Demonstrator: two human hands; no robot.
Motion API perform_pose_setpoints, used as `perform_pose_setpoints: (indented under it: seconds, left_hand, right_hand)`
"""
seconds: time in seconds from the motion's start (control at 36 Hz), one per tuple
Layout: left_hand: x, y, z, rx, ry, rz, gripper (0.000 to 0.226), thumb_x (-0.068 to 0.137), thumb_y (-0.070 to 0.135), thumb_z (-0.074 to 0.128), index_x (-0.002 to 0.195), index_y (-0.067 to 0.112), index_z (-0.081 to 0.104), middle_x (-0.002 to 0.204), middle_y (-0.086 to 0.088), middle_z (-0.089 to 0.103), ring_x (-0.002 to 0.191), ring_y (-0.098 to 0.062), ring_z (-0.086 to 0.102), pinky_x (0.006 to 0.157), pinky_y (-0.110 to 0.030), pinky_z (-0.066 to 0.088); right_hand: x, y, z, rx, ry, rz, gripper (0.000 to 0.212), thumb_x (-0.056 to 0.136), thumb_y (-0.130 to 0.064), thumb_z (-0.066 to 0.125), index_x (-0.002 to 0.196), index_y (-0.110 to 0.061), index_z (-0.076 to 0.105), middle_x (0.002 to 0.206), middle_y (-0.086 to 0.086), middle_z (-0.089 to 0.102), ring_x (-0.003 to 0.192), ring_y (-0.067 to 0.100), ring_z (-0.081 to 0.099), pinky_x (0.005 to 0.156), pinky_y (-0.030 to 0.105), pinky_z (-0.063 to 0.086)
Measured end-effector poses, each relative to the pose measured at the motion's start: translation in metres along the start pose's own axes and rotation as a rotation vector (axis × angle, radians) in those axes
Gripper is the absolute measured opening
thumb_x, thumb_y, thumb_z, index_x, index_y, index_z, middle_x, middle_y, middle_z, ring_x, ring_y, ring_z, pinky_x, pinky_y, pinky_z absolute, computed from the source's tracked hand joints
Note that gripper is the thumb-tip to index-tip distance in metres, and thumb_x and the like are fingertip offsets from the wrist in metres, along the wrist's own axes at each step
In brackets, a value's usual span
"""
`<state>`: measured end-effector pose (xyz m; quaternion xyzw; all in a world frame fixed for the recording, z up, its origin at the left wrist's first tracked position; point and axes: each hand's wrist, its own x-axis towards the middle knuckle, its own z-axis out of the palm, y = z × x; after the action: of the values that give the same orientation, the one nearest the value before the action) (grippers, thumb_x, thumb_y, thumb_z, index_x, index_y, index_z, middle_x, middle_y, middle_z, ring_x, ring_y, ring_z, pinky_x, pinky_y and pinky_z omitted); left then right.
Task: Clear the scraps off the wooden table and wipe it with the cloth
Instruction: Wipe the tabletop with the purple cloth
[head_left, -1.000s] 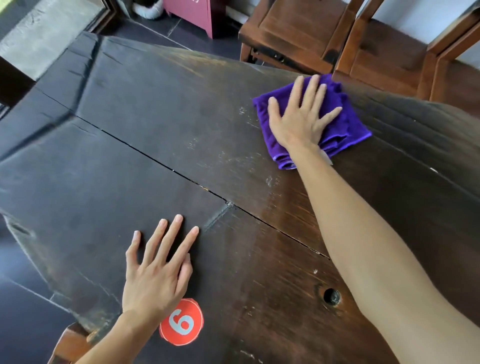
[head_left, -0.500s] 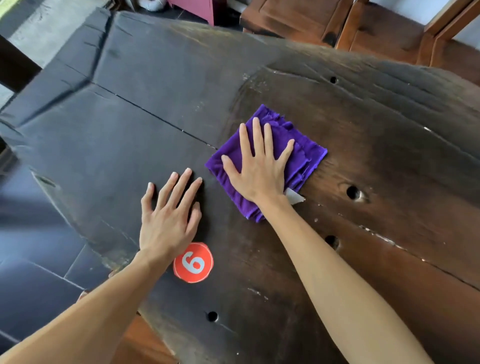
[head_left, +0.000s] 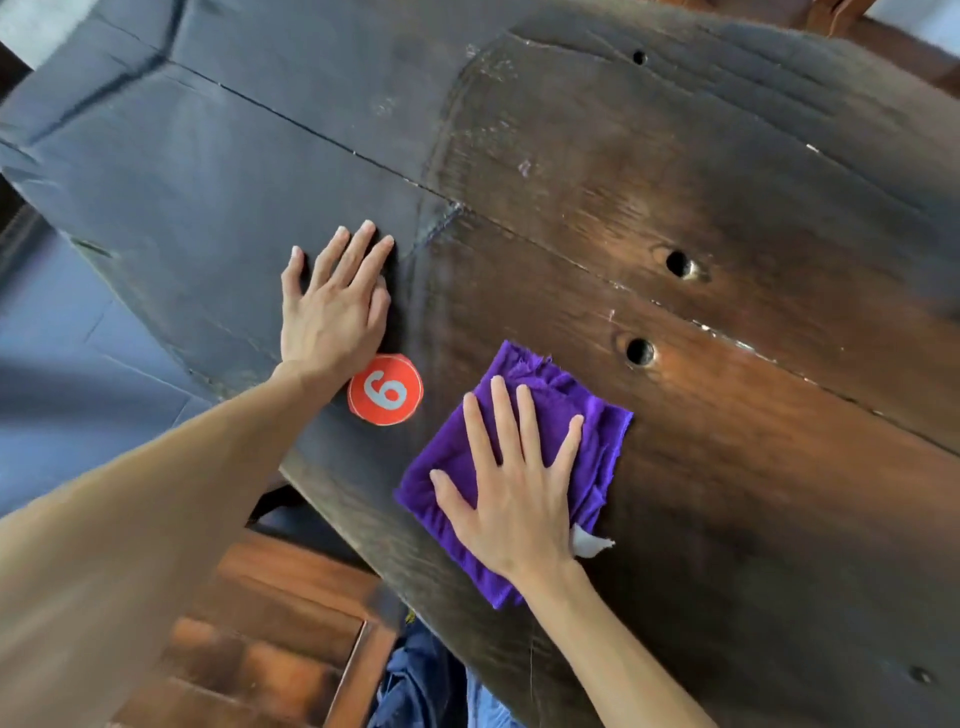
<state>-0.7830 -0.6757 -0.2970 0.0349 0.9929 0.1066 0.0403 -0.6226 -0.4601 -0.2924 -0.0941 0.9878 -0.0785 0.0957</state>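
A folded purple cloth (head_left: 597, 431) lies on the dark wooden table (head_left: 727, 182) close to its near edge. My right hand (head_left: 514, 488) presses flat on the cloth with fingers spread and straight. A small white scrap (head_left: 589, 543) pokes out from under the cloth beside my right wrist. My left hand (head_left: 335, 306) rests flat on the table to the left, fingers straight, holding nothing.
A round orange sticker with the number 6 (head_left: 385, 389) sits on the table between my hands. Several round holes (head_left: 678, 263) and a long crack mark the tabletop. A wooden seat (head_left: 270, 634) stands below the near edge. Chairs show at the far right.
My right hand has dragged the purple cloth from the far side of the table toward the near edge. My left hand has stayed flat by the sticker.
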Motion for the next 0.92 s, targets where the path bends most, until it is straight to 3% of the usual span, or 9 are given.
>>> perform_pose_setpoints:
  seconds: [0.14,0.25,0.31,0.39,0.44,0.56,0.69,0.81,0.92]
  left_hand:
    - [-0.001,-0.002,0.001,-0.018,-0.008,0.002,0.055,0.105,0.036,0.019,0.16,0.034,0.025,0.17,0.008,0.021,0.157,-0.016,0.013,0.126,-0.053,0.005]
    - [-0.002,-0.004,0.003,-0.029,-0.017,0.0,0.056,0.105,0.041,0.014,0.161,0.035,0.02,0.17,0.011,0.017,0.158,-0.013,0.008,0.126,-0.052,0.001]
    - [-0.002,-0.006,0.003,-0.02,-0.018,0.011,0.055,0.107,0.041,0.016,0.161,0.035,0.02,0.171,0.01,0.016,0.158,-0.013,0.007,0.126,-0.051,0.0]
    - [-0.001,-0.009,0.002,-0.045,-0.024,0.028,0.052,0.108,0.04,0.022,0.16,0.035,0.024,0.17,0.009,0.018,0.158,-0.013,0.008,0.126,-0.05,0.0]
    - [0.0,-0.014,0.001,-0.035,-0.017,0.049,0.051,0.108,0.039,0.023,0.158,0.035,0.028,0.17,0.009,0.02,0.157,-0.013,0.012,0.125,-0.048,0.006]
    - [0.0,-0.037,-0.01,-0.027,0.065,0.002,0.047,0.105,0.036,0.027,0.149,0.031,0.041,0.166,0.002,0.029,0.152,-0.021,0.027,0.115,-0.045,0.023]
    - [0.003,-0.087,-0.02,0.001,0.074,-0.143,0.05,0.103,0.031,0.031,0.152,0.028,0.037,0.167,-0.003,0.025,0.154,-0.024,0.02,0.119,-0.046,0.018]
    - [0.012,-0.117,-0.023,-0.048,0.045,-0.217,0.057,0.097,0.034,0.027,0.154,0.032,0.033,0.168,-0.007,0.023,0.155,-0.031,0.016,0.124,-0.049,0.013]
    - [0.021,-0.127,-0.026,-0.039,0.022,-0.181,0.056,0.1,0.038,0.022,0.155,0.031,0.03,0.167,-0.009,0.022,0.154,-0.031,0.016,0.124,-0.051,0.01]
  right_hand:
    - [-0.116,0.021,0.011,-0.016,-0.022,0.067,0.088,0.09,-0.071,0.046,0.161,-0.025,0.022,0.171,0.004,0.014,0.157,0.03,0.013,0.113,0.079,0.011]
    - [-0.204,0.046,0.019,-0.14,-0.044,0.112,0.098,0.071,-0.07,0.061,0.155,-0.024,0.037,0.169,0.003,0.02,0.154,0.031,0.024,0.109,0.08,0.019]
    - [-0.236,0.058,0.021,-0.215,-0.045,0.106,0.094,0.072,-0.07,0.057,0.15,-0.022,0.04,0.17,0.003,0.016,0.153,0.031,0.022,0.107,0.079,0.024]
    - [-0.259,0.065,0.024,-0.297,-0.041,0.078,0.086,0.09,-0.073,0.035,0.157,-0.021,0.026,0.171,0.006,0.01,0.156,0.032,0.011,0.099,0.081,0.032]
    - [-0.257,0.058,0.026,-0.302,-0.015,0.121,0.087,0.09,-0.073,0.034,0.16,-0.023,0.021,0.17,0.005,0.011,0.157,0.031,0.009,0.1,0.084,0.028]
    - [-0.231,0.031,0.031,-0.264,0.008,0.197,0.096,0.069,-0.067,0.055,0.149,-0.016,0.039,0.168,0.008,0.017,0.155,0.032,0.017,0.105,0.085,0.017]
    - [-0.179,-0.003,0.038,-0.189,0.041,0.119,0.099,0.074,-0.071,0.059,0.153,-0.016,0.038,0.166,0.013,0.027,0.149,0.039,0.032,0.103,0.086,0.018]
    - [-0.121,-0.038,0.027,-0.078,-0.005,0.07,0.085,0.095,-0.068,0.041,0.161,-0.019,0.02,0.168,0.013,0.02,0.154,0.037,0.02,0.105,0.085,0.015]
    - [-0.058,-0.067,0.02,0.018,-0.042,0.047,0.074,0.102,-0.063,0.029,0.161,-0.021,0.022,0.171,0.008,0.012,0.157,0.032,0.01,0.108,0.083,0.012]
